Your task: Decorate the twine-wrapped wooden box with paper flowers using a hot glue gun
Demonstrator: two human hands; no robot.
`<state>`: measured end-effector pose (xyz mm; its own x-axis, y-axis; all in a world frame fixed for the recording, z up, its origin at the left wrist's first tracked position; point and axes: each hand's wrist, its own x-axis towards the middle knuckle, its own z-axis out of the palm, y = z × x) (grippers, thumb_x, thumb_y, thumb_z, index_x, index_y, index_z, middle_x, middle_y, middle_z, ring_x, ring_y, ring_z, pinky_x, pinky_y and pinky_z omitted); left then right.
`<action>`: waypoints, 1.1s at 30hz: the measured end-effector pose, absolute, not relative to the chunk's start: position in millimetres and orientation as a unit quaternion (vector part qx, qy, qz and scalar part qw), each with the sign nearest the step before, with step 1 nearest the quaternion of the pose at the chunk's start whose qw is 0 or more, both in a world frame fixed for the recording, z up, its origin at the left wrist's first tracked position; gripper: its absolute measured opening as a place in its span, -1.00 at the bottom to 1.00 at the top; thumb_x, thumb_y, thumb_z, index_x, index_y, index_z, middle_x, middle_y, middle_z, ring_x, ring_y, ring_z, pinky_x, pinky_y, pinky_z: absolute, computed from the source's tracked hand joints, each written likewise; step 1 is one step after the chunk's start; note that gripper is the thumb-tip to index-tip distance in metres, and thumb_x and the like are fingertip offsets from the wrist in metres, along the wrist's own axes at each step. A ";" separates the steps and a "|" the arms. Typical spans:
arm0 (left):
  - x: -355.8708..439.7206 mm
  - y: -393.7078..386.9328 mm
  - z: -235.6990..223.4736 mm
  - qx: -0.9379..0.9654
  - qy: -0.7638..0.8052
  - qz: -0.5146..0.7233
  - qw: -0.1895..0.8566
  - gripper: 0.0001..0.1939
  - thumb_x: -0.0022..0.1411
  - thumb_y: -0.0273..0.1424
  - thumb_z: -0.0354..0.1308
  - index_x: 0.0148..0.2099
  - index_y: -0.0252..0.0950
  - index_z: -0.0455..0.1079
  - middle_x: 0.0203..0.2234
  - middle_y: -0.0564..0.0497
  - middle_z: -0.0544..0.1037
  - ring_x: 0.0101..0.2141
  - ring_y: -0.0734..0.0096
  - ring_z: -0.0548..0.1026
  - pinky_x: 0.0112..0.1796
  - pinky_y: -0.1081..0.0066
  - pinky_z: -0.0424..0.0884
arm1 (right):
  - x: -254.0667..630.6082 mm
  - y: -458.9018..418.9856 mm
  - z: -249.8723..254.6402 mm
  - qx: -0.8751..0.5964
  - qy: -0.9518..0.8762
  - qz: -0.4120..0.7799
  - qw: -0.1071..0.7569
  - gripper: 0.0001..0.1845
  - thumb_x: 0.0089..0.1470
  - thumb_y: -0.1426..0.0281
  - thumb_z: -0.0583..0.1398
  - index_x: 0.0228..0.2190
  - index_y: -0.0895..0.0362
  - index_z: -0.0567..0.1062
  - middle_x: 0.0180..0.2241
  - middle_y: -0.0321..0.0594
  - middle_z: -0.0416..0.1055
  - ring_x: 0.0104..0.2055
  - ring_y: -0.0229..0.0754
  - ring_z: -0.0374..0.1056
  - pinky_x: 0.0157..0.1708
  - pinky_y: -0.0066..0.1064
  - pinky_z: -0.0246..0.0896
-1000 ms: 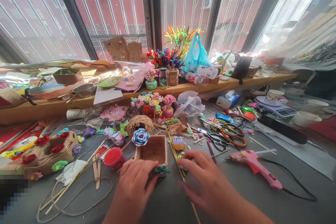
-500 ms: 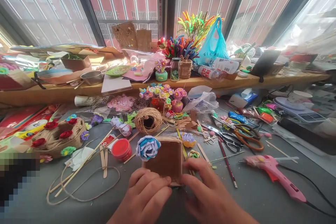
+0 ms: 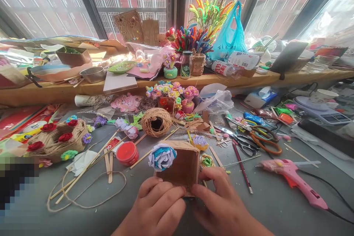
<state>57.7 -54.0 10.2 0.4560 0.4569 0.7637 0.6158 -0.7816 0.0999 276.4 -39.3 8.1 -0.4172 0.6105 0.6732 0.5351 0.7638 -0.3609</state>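
Note:
A small brown cardboard box (image 3: 184, 164) faces me with its open side, tilted over the table. My left hand (image 3: 162, 204) is closed on its lower left edge, fingers curled over the rim. At the lower right corner my right hand (image 3: 221, 201) pinches the box between thumb and fingers. A blue and white paper flower (image 3: 162, 157) covers the box's left upper part; whether it is attached I cannot tell. A green and yellow paper flower (image 3: 207, 160) shows just beyond my right hand, and a purple and yellow flower (image 3: 200, 142) sits behind the box.
Left lie a red-lidded tub (image 3: 127, 153), a twine loop (image 3: 87, 208) and a twine-wrapped box (image 3: 58, 142) with red roses. Behind stands a twine roll (image 3: 156, 122). To the right are a pencil (image 3: 242, 169), scissors (image 3: 243, 143) and a pink glue gun (image 3: 297, 180) with its cord.
The box and its blue and white flower have shifted slightly right and tipped, showing more of the top edge. Both hands keep their hold. The whole view has moved a little.

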 end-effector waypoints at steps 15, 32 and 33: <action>62.5 -53.0 5.4 -0.833 -0.350 -0.418 0.091 -0.83 0.49 -0.53 0.14 -0.08 -0.27 0.56 -0.24 0.08 0.76 -0.19 0.39 0.58 0.07 0.22 0.14 | 273.1 -37.5 7.5 -0.347 -0.839 0.068 0.414 -0.65 0.03 0.65 0.15 -0.17 0.09 0.46 -0.18 -0.14 0.37 -0.17 -0.09 0.37 -0.18 -0.33 0.43; 49.6 -39.0 7.2 -0.757 -0.458 -0.454 0.108 -0.72 0.32 -0.45 0.34 0.04 -0.23 0.42 0.07 -0.20 0.49 0.13 0.05 0.41 0.17 0.09 0.27 | 268.6 -21.1 -0.6 -0.412 -0.779 0.188 0.433 -0.66 0.18 0.54 0.24 -0.04 0.02 0.42 -0.04 -0.10 0.36 -0.03 -0.04 0.41 -0.05 -0.23 0.44; 48.1 -38.4 5.7 -0.742 -0.463 -0.473 0.106 -0.70 0.31 -0.45 0.35 0.05 -0.25 0.41 0.07 -0.21 0.46 0.11 0.05 0.41 0.16 0.10 0.29 | 268.4 -19.3 -0.7 -0.416 -0.775 0.191 0.435 -0.64 0.20 0.52 0.25 0.00 0.01 0.42 -0.03 -0.10 0.37 -0.04 -0.04 0.42 -0.05 -0.22 0.44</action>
<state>48.1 -38.4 5.7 0.1225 0.5869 0.8003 0.7875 -0.5483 0.2815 268.4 -19.3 -0.7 -0.2740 0.8116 0.5160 0.4791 0.5804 -0.6585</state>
